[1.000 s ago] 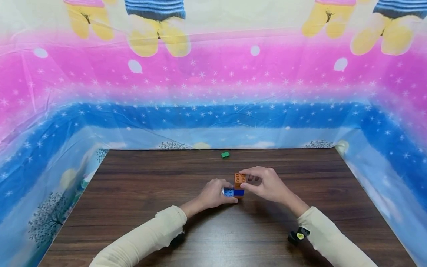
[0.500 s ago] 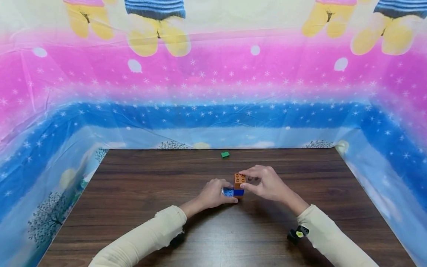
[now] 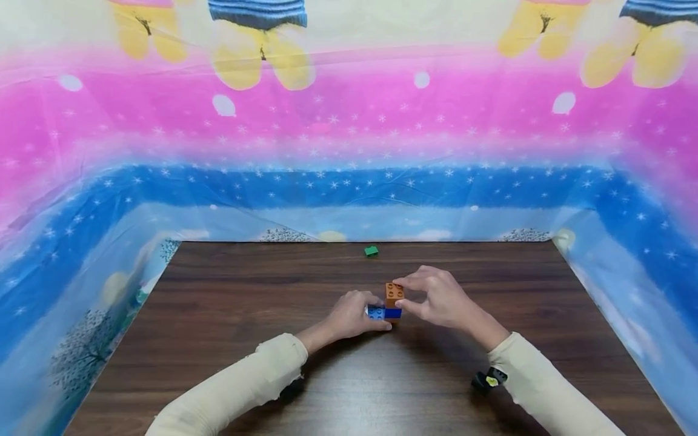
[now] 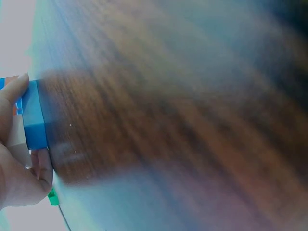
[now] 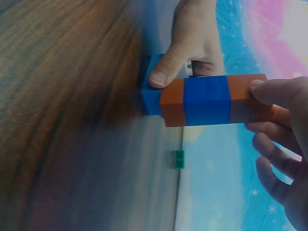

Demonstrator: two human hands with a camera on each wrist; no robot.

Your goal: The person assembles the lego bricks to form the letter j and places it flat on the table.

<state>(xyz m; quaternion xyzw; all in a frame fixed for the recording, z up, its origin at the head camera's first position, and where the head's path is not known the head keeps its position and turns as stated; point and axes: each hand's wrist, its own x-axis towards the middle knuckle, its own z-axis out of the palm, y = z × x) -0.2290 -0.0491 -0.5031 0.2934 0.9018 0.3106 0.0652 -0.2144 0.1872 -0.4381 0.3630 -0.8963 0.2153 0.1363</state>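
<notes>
A stack of toy building bricks stands near the middle of the table. Its top orange brick (image 3: 394, 293) is pinched between the thumb and fingers of my right hand (image 3: 443, 301). Below that come a dark blue brick (image 5: 207, 101) and a lower orange brick (image 5: 173, 102). A light blue brick (image 3: 375, 312) with studs adjoins the stack on the left. My left hand (image 3: 351, 316) grips the lower bricks, its thumb across the blue base brick (image 4: 34, 118). A pale whitish piece (image 4: 18, 139) shows inside that grip, partly hidden.
A small green brick (image 3: 371, 251) lies near the far edge of the brown wooden table (image 3: 245, 272). Behind and beside the table hangs a patterned cloth (image 3: 349, 139). A dark wrist device (image 3: 489, 381) sits under my right sleeve.
The view has shifted slightly. Both hands keep their hold on the bricks. The back of my right hand has risen a little, and less orange shows between the top brick and the dark blue one.
</notes>
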